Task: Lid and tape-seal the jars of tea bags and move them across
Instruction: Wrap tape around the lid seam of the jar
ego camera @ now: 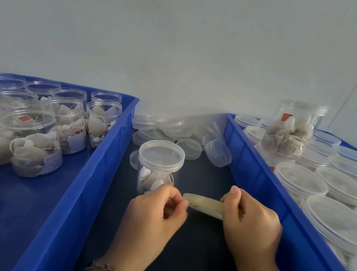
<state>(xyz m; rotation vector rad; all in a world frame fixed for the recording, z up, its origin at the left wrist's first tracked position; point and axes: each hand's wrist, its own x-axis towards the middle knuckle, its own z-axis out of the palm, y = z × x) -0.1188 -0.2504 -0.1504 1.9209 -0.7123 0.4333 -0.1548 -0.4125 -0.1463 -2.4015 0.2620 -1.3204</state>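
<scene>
A clear lidded jar of tea bags (159,166) stands on the dark table between two blue crates. Just in front of it, my right hand (252,221) grips a roll of clear tape (204,203), held edge-on. My left hand (157,209) pinches at the roll's left end, where the tape's free end seems to be. Several open jars of tea bags (37,140) fill the left blue crate (92,169). The right blue crate (263,184) holds several lidded jars (300,181), and one more lidded jar (290,131) stands on top of them.
A heap of loose clear lids (182,135) lies on the table behind the jar, against the grey wall. One loose lid (134,158) rests to the left of the jar. A bracelet circles my left wrist.
</scene>
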